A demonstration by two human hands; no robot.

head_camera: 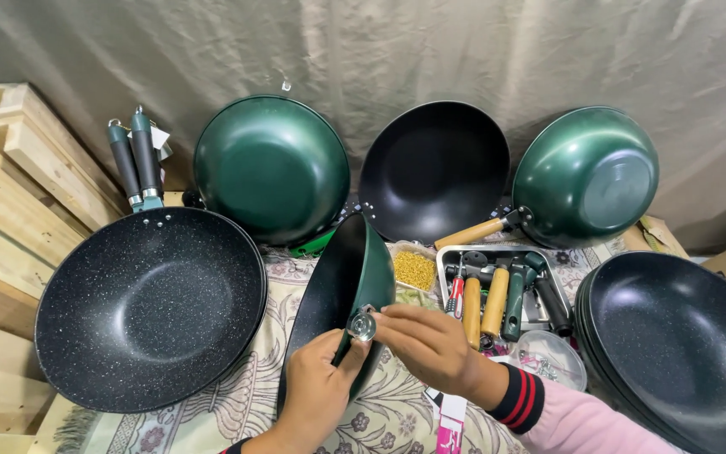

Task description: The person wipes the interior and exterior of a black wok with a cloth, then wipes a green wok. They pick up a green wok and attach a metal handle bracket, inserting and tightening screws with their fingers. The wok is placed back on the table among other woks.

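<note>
A green wok with a black inside (pixel 348 277) stands on edge in the middle of the patterned cloth (pixel 237 403). My left hand (pixel 317 391) grips its lower rim from below. My right hand (pixel 430 345) reaches in from the right, and its fingertips pinch a small round silver metal fitting (pixel 362 326) at the wok's rim. The thumb of my left hand lies just below that fitting.
A speckled black pan (pixel 149 307) with grey-green handles lies at left beside wooden planks (pixel 10 193). Two green woks (pixel 270 168) (pixel 586 176) and a black wok (pixel 433 168) lean on the curtain. A metal tray (pixel 444 262) holds handles and a screwdriver; stacked black pans (pixel 682 345) sit at right.
</note>
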